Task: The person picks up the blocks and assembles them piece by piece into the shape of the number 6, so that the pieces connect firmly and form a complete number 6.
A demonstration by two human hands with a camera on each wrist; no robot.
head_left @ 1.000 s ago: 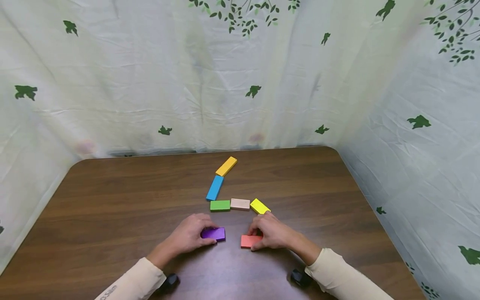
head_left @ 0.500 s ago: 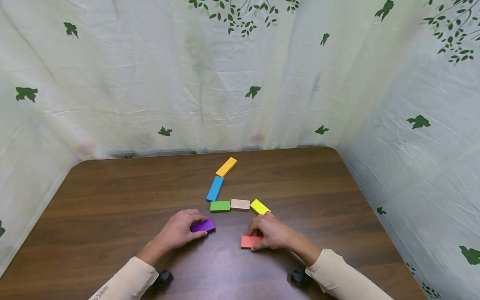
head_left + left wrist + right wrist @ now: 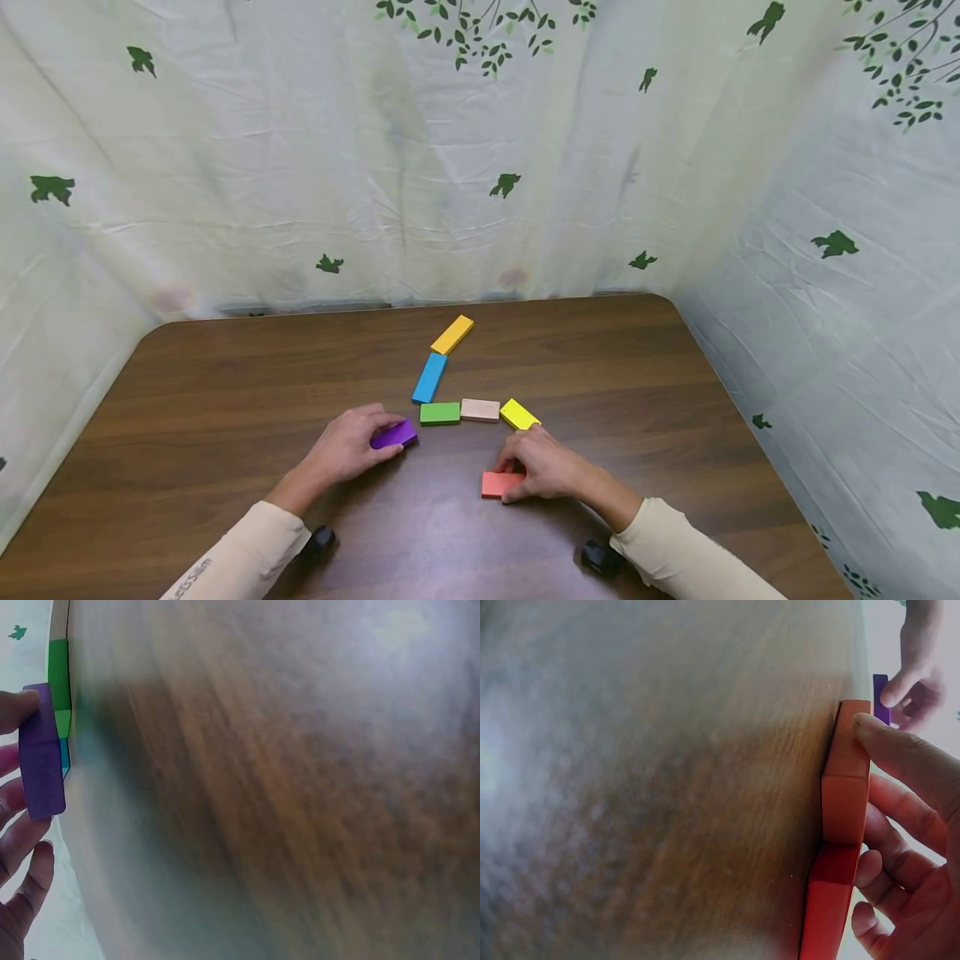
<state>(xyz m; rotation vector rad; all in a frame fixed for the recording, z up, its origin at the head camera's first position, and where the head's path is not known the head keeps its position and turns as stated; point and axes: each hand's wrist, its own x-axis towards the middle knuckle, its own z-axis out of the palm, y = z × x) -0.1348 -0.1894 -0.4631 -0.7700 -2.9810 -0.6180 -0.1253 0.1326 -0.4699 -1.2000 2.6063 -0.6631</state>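
Observation:
My left hand (image 3: pixel 347 446) pinches a purple block (image 3: pixel 395 434) between thumb and fingers, just left of and nearer than the green block (image 3: pixel 440 413). In the left wrist view the purple block (image 3: pixel 42 757) overlaps the green block (image 3: pixel 58 675). My right hand (image 3: pixel 547 467) holds a coral block (image 3: pixel 498 484) lying on the table, thumb on its near side and fingers behind. The right wrist view shows a red block (image 3: pixel 829 900) end to end with the coral block (image 3: pixel 846 772); my hand hides the red one in the head view.
Beyond my hands, a bent line of blocks lies on the wooden table (image 3: pixel 225 392): orange (image 3: pixel 452 334), blue (image 3: pixel 430 377), green, pale pink (image 3: pixel 480 409) and yellow (image 3: pixel 520 413). A white patterned curtain (image 3: pixel 337 167) hangs behind the table.
My left hand has carried the purple block left and away from me, turning it slightly, toward the left of the green block. My right hand and the coral block stay put.

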